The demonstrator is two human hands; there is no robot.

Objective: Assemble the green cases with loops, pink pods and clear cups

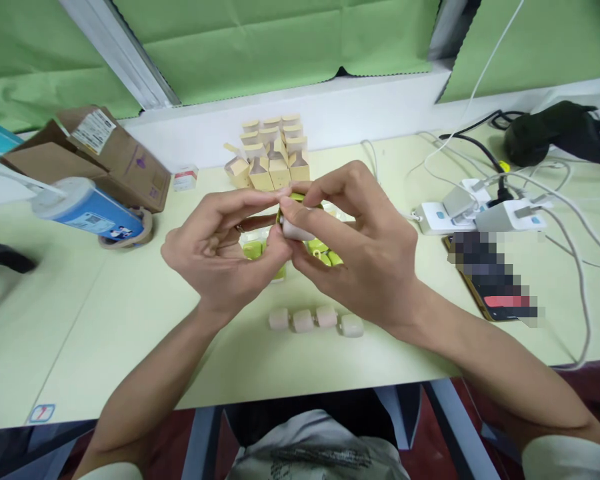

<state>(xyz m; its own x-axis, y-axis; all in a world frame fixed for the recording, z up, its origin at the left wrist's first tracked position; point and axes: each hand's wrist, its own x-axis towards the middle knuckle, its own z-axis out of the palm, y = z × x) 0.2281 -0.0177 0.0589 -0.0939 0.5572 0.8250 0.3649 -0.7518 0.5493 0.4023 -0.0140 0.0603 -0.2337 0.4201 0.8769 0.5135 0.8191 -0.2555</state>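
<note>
My left hand (pixel 230 247) and my right hand (pixel 365 247) meet above the middle of the table. Between their fingertips is a small white rounded piece (pixel 296 230) with a green cover (pixel 296 197) along its upper and left edge. My left fingers pinch the green edge, while the right thumb and fingers grip the white body; the fingers hide much of both. Behind the hands lie several green pieces (pixel 321 251), some in clear packaging, partly covered. Nearer the front edge, several pale rounded pieces (pixel 303 321) lie in a row.
Several small open yellow boxes (pixel 270 160) stand by the wall. To the left are a cardboard box (pixel 115 160), a blue canister (pixel 93 210) and a tape roll (pixel 147 230). A power strip (pixel 433 218), cables and a phone (pixel 490 277) occupy the right.
</note>
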